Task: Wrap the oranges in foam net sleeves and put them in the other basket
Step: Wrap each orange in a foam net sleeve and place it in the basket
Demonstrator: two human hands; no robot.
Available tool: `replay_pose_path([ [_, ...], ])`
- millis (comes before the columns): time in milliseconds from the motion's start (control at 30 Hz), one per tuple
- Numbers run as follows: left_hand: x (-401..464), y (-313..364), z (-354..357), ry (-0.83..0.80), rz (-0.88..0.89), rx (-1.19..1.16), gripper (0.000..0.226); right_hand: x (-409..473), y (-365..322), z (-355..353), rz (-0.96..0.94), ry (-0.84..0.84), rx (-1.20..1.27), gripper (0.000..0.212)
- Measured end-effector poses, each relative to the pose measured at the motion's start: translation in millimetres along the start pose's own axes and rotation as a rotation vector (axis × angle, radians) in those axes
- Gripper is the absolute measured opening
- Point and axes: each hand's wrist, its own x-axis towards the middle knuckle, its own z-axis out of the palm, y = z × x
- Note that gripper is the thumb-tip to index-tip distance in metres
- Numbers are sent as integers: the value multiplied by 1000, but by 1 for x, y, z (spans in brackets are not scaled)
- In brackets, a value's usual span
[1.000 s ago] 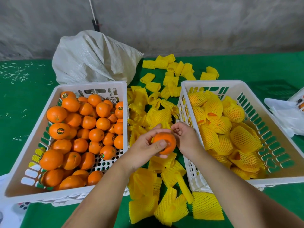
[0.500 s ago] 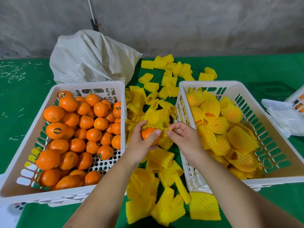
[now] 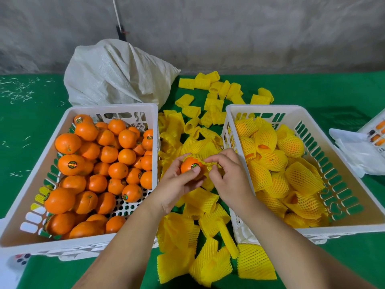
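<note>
Item: one orange [image 3: 189, 165] with a small round sticker, held above the gap between two white baskets, over a loose heap of yellow foam net sleeves [image 3: 200, 205] on the green-covered bench [image 3: 31, 122]. Left hand [image 3: 177, 184]: fingers curled round the orange, thumb pressed on its near face just below the sticker. Right hand [image 3: 231, 180]: fingers pinched on the edge of a yellow foam net sleeve [image 3: 210, 164] stretched over the far and right side of the orange; the near face of the fruit is bare. Left basket [image 3: 112, 108]: white, slotted walls, perforated floor, filled with bare oranges [image 3: 100, 163], several with round stickers; part of the floor at the near right corner shows. Right basket [image 3: 264, 108]: white, same pattern, holding sleeved oranges [image 3: 275, 163] piled toward its left and middle. More empty sleeves [image 3: 220, 90] lie scattered on the bench beyond the baskets, and flattened ones [image 3: 210, 261] lie between the forearms at the near edge. Behind the left basket: a cream woven sack [image 3: 116, 74], against a grey wall [image 3: 250, 28]. Far right: crumpled white plastic [image 3: 358, 155] and the corner of a further white basket [image 3: 377, 130].
</note>
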Motion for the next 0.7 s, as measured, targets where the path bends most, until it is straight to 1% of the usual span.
replay_pose_path([
  [33,0,1,0,-3,2,-19,68,-4,-1,2,-25,35,-23,23],
  [100,-1,1,0,-11,1,-38,65,-11,-2,9,3,89,-24,19],
  [167,-1,1,0,-22,-3,-60,62,-15,-2,19,136,127,11,15],
  [267,-2,4,-1,-36,-12,-91,58,-14,-4,26,377,141,127,24],
  [367,-4,3,0,-46,-11,-15,57,-6,-8,28,580,77,347,18],
  [433,-4,3,0,-42,4,17,59,-1,-10,29,790,10,535,18],
  [467,-5,4,0,-40,8,18,60,0,-11,29,895,1,659,19],
  [500,-5,4,1,-39,10,17,62,1,-10,30,957,12,768,19],
  [533,-5,3,1,-32,11,20,63,1,-9,31,959,46,814,18],
  [567,-5,3,2,-16,14,29,63,0,-9,30,885,80,753,18],
  [633,-4,0,4,35,23,57,67,-3,-10,28,626,115,504,20],
  [700,-1,-3,4,91,54,148,66,-6,-16,27,387,81,332,16],
])
